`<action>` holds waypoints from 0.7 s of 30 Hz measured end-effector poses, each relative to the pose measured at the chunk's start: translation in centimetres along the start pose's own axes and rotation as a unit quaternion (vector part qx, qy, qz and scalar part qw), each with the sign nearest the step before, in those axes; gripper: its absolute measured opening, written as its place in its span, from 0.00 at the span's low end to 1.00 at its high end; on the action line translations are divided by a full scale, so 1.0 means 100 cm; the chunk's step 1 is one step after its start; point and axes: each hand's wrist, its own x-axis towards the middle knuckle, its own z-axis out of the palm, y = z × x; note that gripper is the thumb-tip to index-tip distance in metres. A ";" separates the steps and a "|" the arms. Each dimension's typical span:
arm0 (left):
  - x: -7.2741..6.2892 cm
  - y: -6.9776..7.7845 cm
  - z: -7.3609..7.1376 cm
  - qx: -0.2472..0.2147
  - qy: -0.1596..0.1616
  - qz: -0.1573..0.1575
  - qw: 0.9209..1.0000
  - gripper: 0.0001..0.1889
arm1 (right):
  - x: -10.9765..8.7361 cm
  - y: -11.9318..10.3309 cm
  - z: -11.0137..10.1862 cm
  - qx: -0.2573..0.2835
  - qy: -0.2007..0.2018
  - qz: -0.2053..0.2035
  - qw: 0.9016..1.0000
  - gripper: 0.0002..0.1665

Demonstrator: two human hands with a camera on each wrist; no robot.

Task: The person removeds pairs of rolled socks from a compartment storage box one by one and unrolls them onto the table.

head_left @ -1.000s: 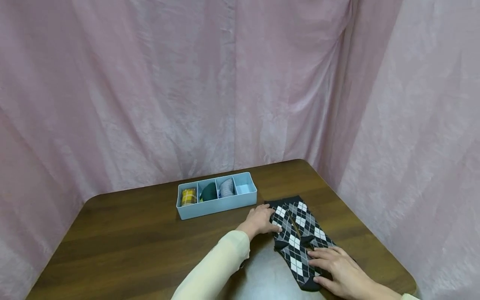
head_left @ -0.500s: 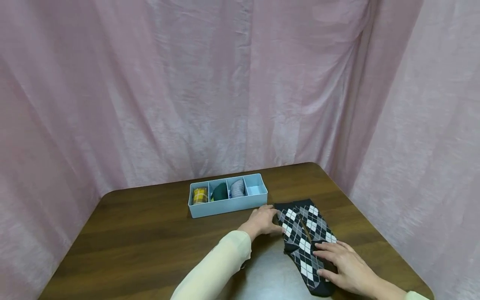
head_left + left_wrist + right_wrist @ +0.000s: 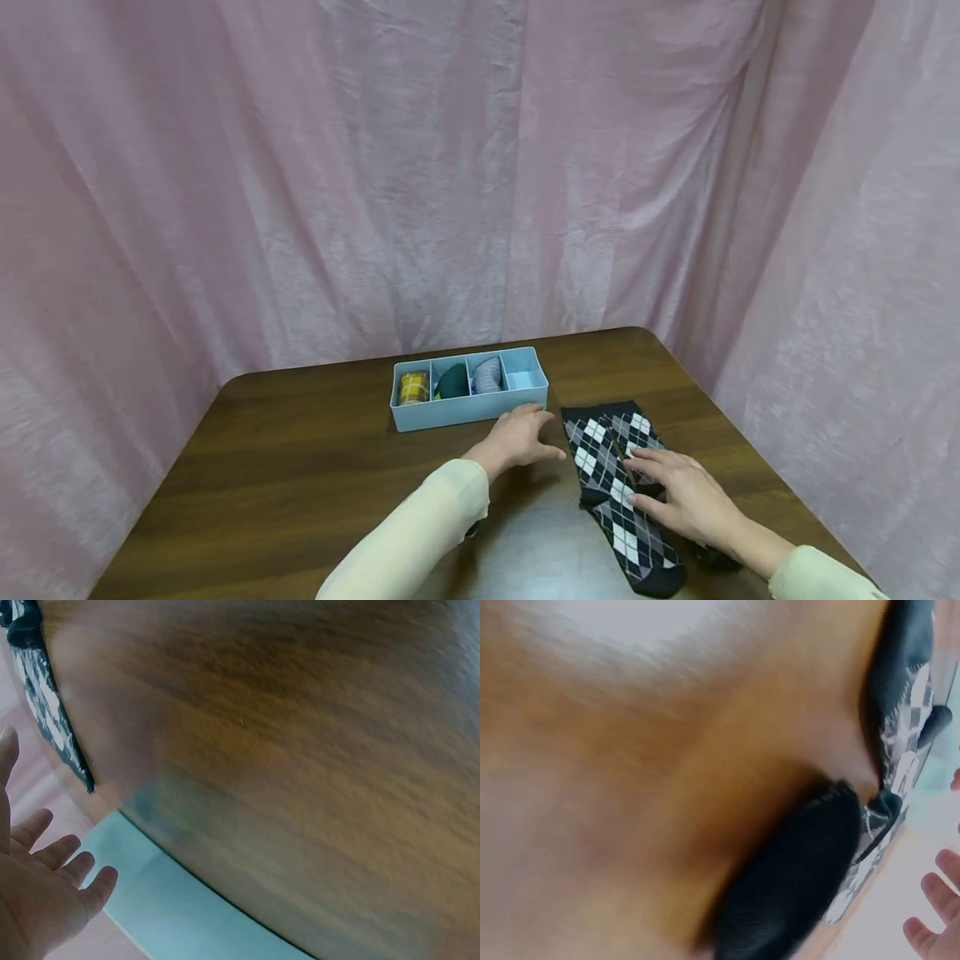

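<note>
Two black, grey and white argyle socks lie side by side on the wooden table, cuffs toward the back and toes toward the front. My left hand hovers left of the cuffs, fingers spread, apart from the fabric; the left wrist view shows its palm holding nothing. Over the middle of the right sock is my right hand, its fingers extended and covering part of that sock. In the right wrist view a black toe stands close to the camera, and the fingers look clear of the socks.
A light blue divided box stands at the back, just beyond my left hand. It holds a yellow plaid roll, a dark green rolled item and a grey rolled item; its right compartment is bare. Pink curtains hang behind the table.
My left hand has come away from the sock cuffs to the left. The right hand has shifted from the toe area up over the socks. The head view has turned slightly left.
</note>
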 end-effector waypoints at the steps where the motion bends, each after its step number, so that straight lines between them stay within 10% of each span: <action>1: -0.002 -0.001 -0.003 -0.001 0.002 -0.002 1.000 0.37 | 0.003 0.001 0.000 0.001 0.002 0.004 1.000 0.28; 21: -0.025 -0.051 -0.035 -0.019 0.065 -0.007 0.998 0.37 | 0.056 0.003 0.013 0.003 0.013 0.005 1.000 0.30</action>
